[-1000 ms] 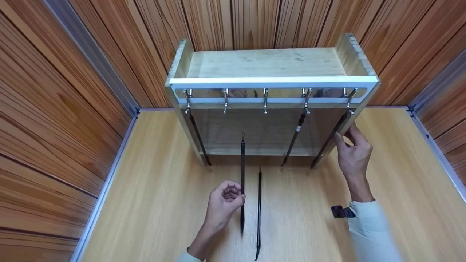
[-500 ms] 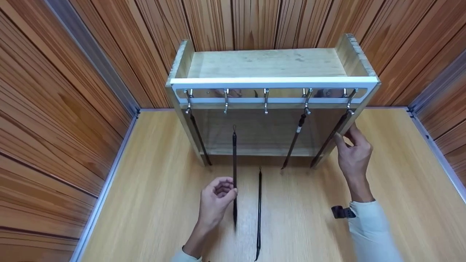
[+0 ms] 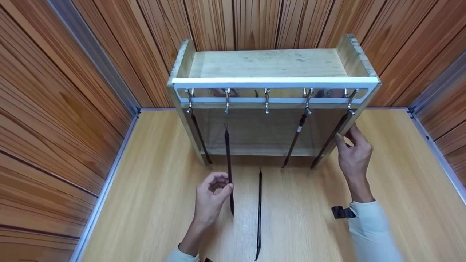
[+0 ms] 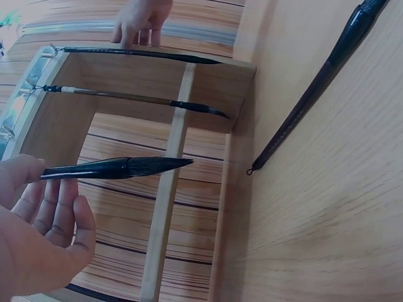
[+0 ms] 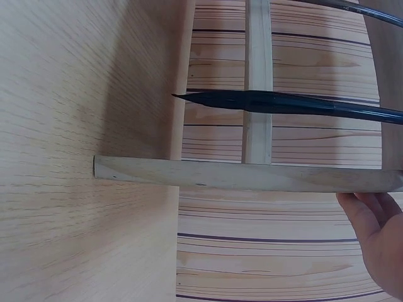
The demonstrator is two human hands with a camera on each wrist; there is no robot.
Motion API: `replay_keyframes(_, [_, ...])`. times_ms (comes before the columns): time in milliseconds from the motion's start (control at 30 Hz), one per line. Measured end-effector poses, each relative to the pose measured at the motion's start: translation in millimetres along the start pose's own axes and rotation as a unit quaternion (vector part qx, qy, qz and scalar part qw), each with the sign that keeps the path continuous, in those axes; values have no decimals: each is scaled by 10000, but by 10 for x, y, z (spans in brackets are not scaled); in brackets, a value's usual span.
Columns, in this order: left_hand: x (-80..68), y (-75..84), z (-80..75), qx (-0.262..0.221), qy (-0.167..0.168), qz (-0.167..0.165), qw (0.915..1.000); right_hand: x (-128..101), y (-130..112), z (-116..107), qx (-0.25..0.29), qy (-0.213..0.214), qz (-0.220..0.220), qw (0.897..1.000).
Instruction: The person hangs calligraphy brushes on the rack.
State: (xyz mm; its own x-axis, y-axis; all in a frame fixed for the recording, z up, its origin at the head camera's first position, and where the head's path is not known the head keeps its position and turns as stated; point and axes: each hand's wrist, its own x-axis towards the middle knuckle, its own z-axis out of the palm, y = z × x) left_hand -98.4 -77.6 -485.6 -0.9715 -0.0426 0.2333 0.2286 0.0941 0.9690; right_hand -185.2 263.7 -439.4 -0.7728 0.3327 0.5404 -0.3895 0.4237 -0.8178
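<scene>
In the head view my left hand (image 3: 211, 200) pinches a dark calligraphy brush (image 3: 228, 156) between thumb and fingers, loop up and bristles down. Its loop is below the second hook (image 3: 227, 102) from the left, apart from it. In the left wrist view the held brush's black bristles (image 4: 154, 165) show. My right hand (image 3: 355, 154) holds the right side panel (image 5: 252, 175) of a wooden rack (image 3: 265, 65), thumb near its front edge, fingers on the outer face. Another calligraphy brush (image 3: 259, 214) lies on the table.
A white rail (image 3: 276, 82) with metal hooks spans the rack's front. Brushes hang at the far left (image 3: 200, 138), right of centre (image 3: 295, 138) and far right (image 3: 331, 142). The middle hook (image 3: 267, 102) bears nothing. Wood-panelled walls (image 3: 54, 109) surround the table (image 3: 145, 174).
My left hand has carried its brush leftward and slightly toward the rack, from near the middle to below the second hook. My right hand has stayed at the side panel.
</scene>
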Motion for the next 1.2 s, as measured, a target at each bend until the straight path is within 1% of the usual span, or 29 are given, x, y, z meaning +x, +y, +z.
replay_keyframes(133, [21, 15, -13, 169, 13, 70, 9998, -2, -25, 0, 157, 28, -131, 9998])
replay_keyframes(233, [38, 32, -17, 198, 13, 61, 9998, -4, -34, -1, 181, 40, -173, 9997])
replay_keyframes(500, [99, 79, -20, 162, 46, 117, 9998, -4, -28, 1, 147, 67, -93, 9998])
replay_keyframes(567, [113, 93, -27, 182, 73, 151, 9997, -2, 18, 1, 122, 59, -66, 9999])
replay_keyframes(700, [141, 115, -38, 221, 81, 155, 9996, 22, 231, -2, 34, 71, 0, 10000])
replay_keyframes(800, [165, 124, -44, 213, 38, 170, 9996, 18, 174, -1, -9, 77, -13, 10000])
replay_keyframes(933, [193, 138, -51, 204, 13, 194, 9996, -8, -45, 6, 53, 54, -101, 9999])
replay_keyframes(1133, [233, 131, -50, 198, 20, 176, 9996, -8, -20, 8, 50, 70, -411, 9991])
replay_keyframes(1200, [242, 126, -49, 195, 21, 171, 9997, -9, -18, 8, 24, 68, -431, 9990])
